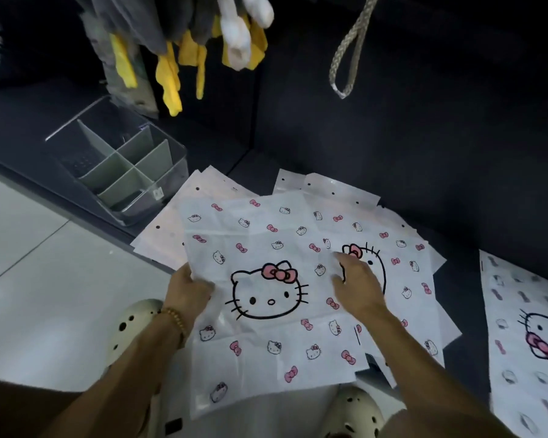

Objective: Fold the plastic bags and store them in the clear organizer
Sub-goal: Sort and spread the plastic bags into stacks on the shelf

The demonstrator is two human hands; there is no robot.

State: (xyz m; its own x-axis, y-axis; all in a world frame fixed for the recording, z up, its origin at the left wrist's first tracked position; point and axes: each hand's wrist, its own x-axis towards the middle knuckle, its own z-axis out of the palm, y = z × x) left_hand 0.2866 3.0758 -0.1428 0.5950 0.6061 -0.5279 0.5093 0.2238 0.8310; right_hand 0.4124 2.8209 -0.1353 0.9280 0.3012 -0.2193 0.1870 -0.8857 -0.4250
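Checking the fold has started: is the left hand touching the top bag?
Touching. The head view shows the left hand gripping the top bag's left edge.

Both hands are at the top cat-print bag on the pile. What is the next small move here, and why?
Probably fold the top bag in half. It lies flat and unfolded on the pile, the left hand already grips its left edge, and the right hand rests on its right side. The clear organizer has narrow compartments, none of which shows a bag, so a flat bag likely would not fit.
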